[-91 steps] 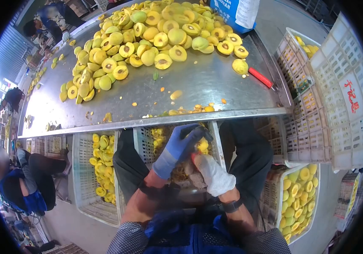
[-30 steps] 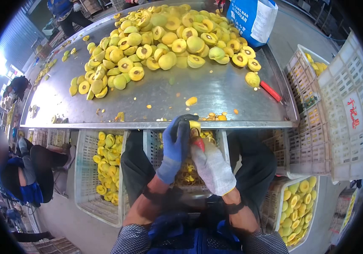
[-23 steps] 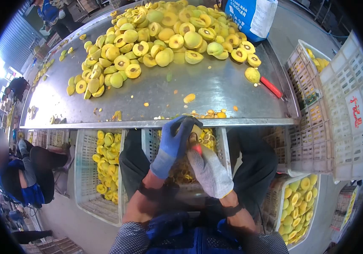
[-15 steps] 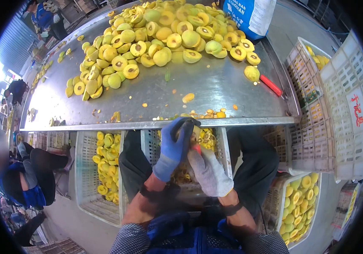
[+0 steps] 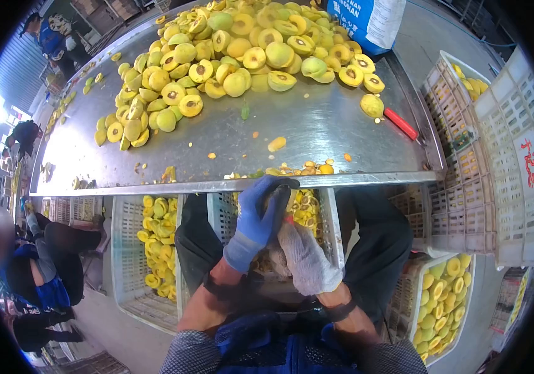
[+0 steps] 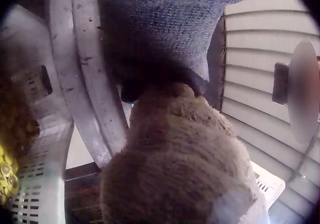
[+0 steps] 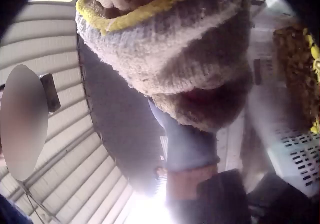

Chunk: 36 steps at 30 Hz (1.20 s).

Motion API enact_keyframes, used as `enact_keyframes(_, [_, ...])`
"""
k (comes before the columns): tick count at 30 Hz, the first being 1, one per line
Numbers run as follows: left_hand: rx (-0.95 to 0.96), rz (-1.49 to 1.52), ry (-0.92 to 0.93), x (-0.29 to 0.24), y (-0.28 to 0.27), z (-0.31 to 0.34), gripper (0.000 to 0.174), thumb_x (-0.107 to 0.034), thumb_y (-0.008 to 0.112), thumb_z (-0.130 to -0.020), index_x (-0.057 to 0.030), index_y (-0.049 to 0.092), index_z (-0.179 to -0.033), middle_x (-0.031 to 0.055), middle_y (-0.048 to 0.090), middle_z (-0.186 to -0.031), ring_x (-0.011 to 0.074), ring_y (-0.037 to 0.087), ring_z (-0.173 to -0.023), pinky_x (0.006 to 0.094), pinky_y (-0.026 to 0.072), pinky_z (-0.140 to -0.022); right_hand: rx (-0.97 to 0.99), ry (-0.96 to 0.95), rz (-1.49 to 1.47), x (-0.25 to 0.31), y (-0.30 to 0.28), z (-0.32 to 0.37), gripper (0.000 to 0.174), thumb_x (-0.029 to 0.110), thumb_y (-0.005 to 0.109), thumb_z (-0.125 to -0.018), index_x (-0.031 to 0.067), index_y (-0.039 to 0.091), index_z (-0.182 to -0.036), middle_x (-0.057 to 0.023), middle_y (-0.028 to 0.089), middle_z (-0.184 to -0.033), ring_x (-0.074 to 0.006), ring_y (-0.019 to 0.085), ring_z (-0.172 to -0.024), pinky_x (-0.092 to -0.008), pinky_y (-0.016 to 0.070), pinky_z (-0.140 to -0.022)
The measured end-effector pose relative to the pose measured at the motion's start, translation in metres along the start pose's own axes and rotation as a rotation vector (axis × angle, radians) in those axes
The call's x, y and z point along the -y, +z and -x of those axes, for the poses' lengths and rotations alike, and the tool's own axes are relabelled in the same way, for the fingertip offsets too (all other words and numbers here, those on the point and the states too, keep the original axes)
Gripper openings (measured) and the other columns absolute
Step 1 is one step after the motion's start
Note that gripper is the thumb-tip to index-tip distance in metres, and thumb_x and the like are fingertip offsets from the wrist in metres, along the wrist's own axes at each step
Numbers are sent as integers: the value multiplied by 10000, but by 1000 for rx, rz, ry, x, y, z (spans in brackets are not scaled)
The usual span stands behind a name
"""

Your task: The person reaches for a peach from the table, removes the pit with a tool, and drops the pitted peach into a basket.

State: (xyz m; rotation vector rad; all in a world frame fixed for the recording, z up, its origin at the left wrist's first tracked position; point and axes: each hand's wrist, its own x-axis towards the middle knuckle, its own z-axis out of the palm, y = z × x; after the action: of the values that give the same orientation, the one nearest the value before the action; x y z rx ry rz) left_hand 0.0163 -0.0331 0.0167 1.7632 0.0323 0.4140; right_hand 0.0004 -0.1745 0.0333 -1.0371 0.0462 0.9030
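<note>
Both gloved hands meet over a white crate between the knees, below the table edge. My left hand point(image 5: 256, 215), in a blue glove with dark fingertips, has its fingers curled close to the other hand; the peach half in it is hidden by those fingers. My right hand point(image 5: 307, 255), in a whitish knit glove, grips a red-handled tool point(image 5: 289, 219), of which only a bit of red shows. In the left wrist view the right glove point(image 6: 175, 154) overlaps the left fingers. In the right wrist view the right glove point(image 7: 170, 58) fills the top.
Halved peaches point(image 5: 236, 62) lie heaped on the metal table point(image 5: 317, 137), with a second red-handled tool point(image 5: 401, 123) at right. Fruit scraps sit along its front edge. Crates of yellow halves stand at left point(image 5: 117, 268) and right point(image 5: 411, 311). Other people are at left.
The peach half and tool tip, visible a second ago, are now covered as the left fingers close over and the hands turn. A person at the far left has shifted.
</note>
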Motion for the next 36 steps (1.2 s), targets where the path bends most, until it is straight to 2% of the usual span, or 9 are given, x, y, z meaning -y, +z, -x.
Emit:
enact_keyframes(9, [273, 313, -276, 3, -18, -4, 292, -226, 528, -967, 37, 649, -1003, 79, 679, -926, 138, 607, -865, 269, 471, -808, 241, 103, -17, -3, -7, 5, 346, 414, 494, -990, 77, 568, -959, 2, 536, -709, -72, 452, -554, -230, 355, -490])
enact_keyframes(12, [332, 483, -340, 2, -21, 0, 306, -253, 517, -974, 20, 647, -1018, 72, 678, -917, 118, 601, -843, 252, 476, -747, 25, -150, 13, -21, 7, 7, 402, 452, 461, -992, 72, 590, -971, -21, 580, -819, -96, 503, -649, -246, 402, -562])
enact_keyframes(15, [387, 603, -317, 2, -20, 4, 314, -270, 506, -982, 10, 641, -1030, 67, 677, -911, 105, 601, -825, 239, 481, -694, 306, 123, -380, -37, -12, 9, 376, 409, 464, -996, 66, 614, -967, -29, 593, -906, -126, 536, -754, -282, 446, -672])
enact_keyframes(20, [83, 489, -316, -5, -7, 24, 330, -274, 487, -997, 17, 641, -1014, 59, 674, -923, 102, 603, -823, 237, 479, -700, 60, -780, 868, -13, -12, 14, 262, 279, 495, -981, 65, 623, -903, -29, 596, -871, -141, 552, -787, -298, 454, -686])
enact_keyframes(26, [-180, 480, -306, 0, 4, 36, 351, -272, 459, -1014, 28, 640, -1009, 52, 667, -921, 113, 600, -861, 233, 464, -775, 160, -244, 834, 14, 1, 30, 154, 196, 546, -922, 61, 613, -893, -49, 596, -775, -162, 576, -689, -289, 459, -619])
enact_keyframes(31, [-42, 853, -269, 56, -13, 49, 425, -284, 407, -1038, 32, 475, -1315, 107, 598, -1107, 185, 586, -1011, 293, 463, -927, 227, -319, 880, 5, -8, 31, 135, 196, 621, -879, 76, 639, -940, -60, 620, -809, -200, 615, -710, -290, 482, -612])
enact_keyframes(32, [-229, 796, -263, -7, -3, 40, 418, -385, 454, -1010, -7, 631, -986, 78, 658, -950, 156, 635, -842, 249, 495, -739, 286, -287, 881, 5, -12, 32, 168, 227, 597, -898, 68, 632, -938, -58, 611, -779, -199, 606, -695, -297, 476, -614])
enact_keyframes(34, [-354, 409, -414, 30, -28, 45, 420, -397, 475, -1001, -6, 629, -993, 80, 654, -910, 155, 636, -818, 264, 501, -736, 460, -38, 682, 4, -21, 27, 266, 290, 528, -934, 36, 608, -939, -57, 578, -689, -193, 576, -654, -323, 454, -636])
enact_keyframes(36, [-443, 323, -436, 33, -73, 56, 368, -334, 545, -957, 4, 605, -1090, 116, 658, -971, 214, 643, -869, 315, 504, -795, 278, -68, 1059, -9, -27, 19, 273, 309, 542, -925, 55, 635, -959, -117, 618, -762, -273, 611, -715, -366, 480, -632])
